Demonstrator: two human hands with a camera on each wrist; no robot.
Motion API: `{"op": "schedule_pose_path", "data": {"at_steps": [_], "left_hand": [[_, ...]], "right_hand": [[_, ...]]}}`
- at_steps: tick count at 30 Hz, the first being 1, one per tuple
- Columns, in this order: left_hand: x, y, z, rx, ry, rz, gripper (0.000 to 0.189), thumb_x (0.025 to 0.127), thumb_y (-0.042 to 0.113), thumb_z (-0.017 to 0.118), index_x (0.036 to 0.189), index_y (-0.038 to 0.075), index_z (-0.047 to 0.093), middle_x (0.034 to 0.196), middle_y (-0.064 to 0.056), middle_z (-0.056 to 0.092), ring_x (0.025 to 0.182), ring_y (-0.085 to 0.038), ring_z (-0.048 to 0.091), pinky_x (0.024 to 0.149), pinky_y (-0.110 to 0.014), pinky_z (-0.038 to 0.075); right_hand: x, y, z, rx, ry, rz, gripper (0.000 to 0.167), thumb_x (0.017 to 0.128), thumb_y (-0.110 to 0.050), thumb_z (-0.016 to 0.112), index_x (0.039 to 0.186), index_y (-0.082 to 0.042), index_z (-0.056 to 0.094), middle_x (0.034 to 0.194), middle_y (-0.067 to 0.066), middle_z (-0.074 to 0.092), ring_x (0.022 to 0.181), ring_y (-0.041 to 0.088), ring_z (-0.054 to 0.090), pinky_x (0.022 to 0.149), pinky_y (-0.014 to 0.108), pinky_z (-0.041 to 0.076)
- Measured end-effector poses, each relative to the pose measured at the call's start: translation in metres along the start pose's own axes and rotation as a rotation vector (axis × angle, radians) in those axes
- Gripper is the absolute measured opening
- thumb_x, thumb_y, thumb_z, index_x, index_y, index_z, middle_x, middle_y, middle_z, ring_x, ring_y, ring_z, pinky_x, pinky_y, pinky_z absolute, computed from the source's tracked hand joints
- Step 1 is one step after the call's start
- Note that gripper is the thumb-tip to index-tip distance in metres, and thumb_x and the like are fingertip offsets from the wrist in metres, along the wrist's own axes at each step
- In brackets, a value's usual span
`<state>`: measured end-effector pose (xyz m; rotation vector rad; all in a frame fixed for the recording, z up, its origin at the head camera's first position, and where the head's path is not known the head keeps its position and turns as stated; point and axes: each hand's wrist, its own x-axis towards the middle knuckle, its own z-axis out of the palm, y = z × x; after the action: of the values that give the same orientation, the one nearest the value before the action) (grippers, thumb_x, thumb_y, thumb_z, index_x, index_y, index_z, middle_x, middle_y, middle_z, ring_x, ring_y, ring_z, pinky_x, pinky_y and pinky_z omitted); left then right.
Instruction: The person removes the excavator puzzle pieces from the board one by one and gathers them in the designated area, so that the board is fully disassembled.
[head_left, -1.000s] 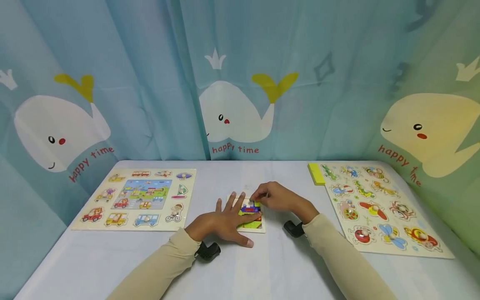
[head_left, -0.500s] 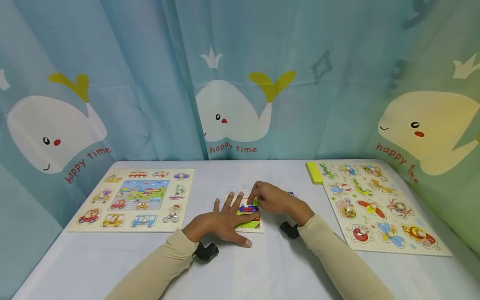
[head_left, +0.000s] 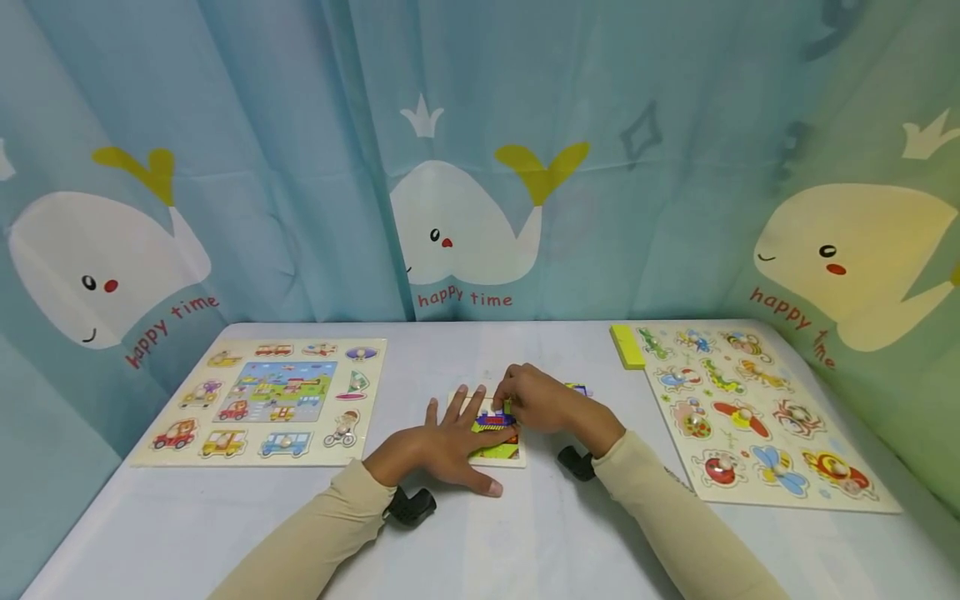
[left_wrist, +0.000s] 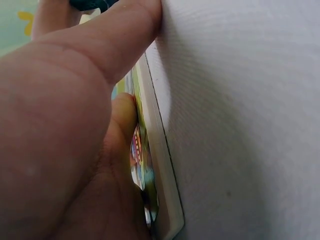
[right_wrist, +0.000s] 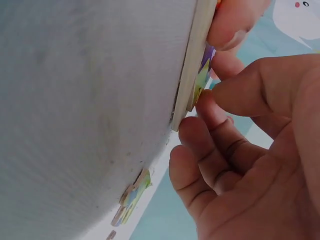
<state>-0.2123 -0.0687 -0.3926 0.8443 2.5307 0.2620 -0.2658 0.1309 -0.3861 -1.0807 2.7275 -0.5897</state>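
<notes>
A small jigsaw board (head_left: 487, 463) with a train picture lies mid-table. My left hand (head_left: 456, 446) rests across its left part with the fingers spread; in the left wrist view the board's pale edge (left_wrist: 162, 175) runs beside that hand. At the board's upper right corner, my right hand (head_left: 546, 402) pinches a green, yellow and purple puzzle piece (right_wrist: 202, 75) between thumb and fingertips. The right wrist view has this piece on the board, its edge slightly proud at the corner. Fingers partly hide the piece and the picture.
Loose puzzle pieces (right_wrist: 132, 197) lie on the table beyond my right hand. A vehicle peg puzzle (head_left: 360, 454) is at left, an insect peg puzzle (head_left: 675, 442) at right. A yellow block (head_left: 627, 347) touches the latter's corner. A whale-print curtain (head_left: 315, 208) hangs behind.
My right hand has shifted slightly at the board's upper right corner, and a loose piece behind it has come into view. The left hand stays put. The head view has drifted slightly.
</notes>
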Motion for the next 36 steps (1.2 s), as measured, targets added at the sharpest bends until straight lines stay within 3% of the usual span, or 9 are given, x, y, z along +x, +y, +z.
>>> {"op": "schedule_pose_path", "data": {"at_steps": [6, 14, 24, 32, 36], "left_hand": [[0.001, 0.0, 0.0, -0.007, -0.001, -0.003, 0.081, 0.083, 0.068, 0.06, 0.152, 0.046, 0.023, 0.161, -0.008, -0.017, 0.143, -0.033, -0.023, 0.106, -0.067, -0.007], [0.002, 0.001, 0.0, -0.009, -0.002, 0.0, 0.082, 0.083, 0.068, 0.06, 0.152, 0.046, 0.023, 0.161, -0.008, -0.017, 0.143, -0.033, -0.023, 0.105, -0.067, -0.007], [0.0, 0.003, -0.002, -0.004, -0.006, -0.002, 0.081, 0.084, 0.067, 0.06, 0.153, 0.045, 0.023, 0.161, -0.008, -0.018, 0.143, -0.033, -0.023, 0.106, -0.067, -0.008], [0.001, 0.003, -0.002, 0.001, -0.003, 0.001, 0.082, 0.084, 0.067, 0.06, 0.153, 0.044, 0.023, 0.161, -0.01, -0.017, 0.143, -0.034, -0.022, 0.106, -0.067, -0.006], [0.0, 0.003, -0.001, 0.002, 0.001, -0.011, 0.082, 0.083, 0.067, 0.061, 0.153, 0.045, 0.023, 0.161, -0.01, -0.015, 0.144, -0.034, -0.02, 0.106, -0.067, -0.006]], "right_hand": [[-0.002, 0.0, -0.005, -0.004, 0.015, -0.047, 0.029, 0.087, 0.008, 0.055, 0.099, -0.008, 0.076, 0.097, 0.001, 0.062, 0.094, 0.018, 0.055, 0.086, 0.038, 0.047], [-0.007, 0.004, -0.01, 0.112, 0.069, -0.05, 0.025, 0.089, 0.009, 0.059, 0.109, 0.002, 0.072, 0.093, 0.003, 0.064, 0.084, 0.012, 0.057, 0.077, 0.029, 0.05], [-0.01, 0.004, -0.007, 0.272, -0.025, -0.036, 0.035, 0.091, 0.008, 0.056, 0.123, -0.003, 0.067, 0.107, 0.005, 0.068, 0.075, 0.011, 0.051, 0.069, 0.027, 0.043], [-0.015, 0.014, -0.016, 0.299, 0.046, -0.007, 0.032, 0.092, 0.007, 0.056, 0.119, -0.003, 0.069, 0.113, 0.007, 0.067, 0.08, 0.014, 0.053, 0.07, 0.028, 0.047], [-0.023, 0.023, -0.027, 0.336, 0.049, 0.046, 0.032, 0.09, 0.008, 0.055, 0.117, -0.001, 0.07, 0.104, 0.007, 0.069, 0.073, 0.014, 0.056, 0.064, 0.029, 0.047]]}}
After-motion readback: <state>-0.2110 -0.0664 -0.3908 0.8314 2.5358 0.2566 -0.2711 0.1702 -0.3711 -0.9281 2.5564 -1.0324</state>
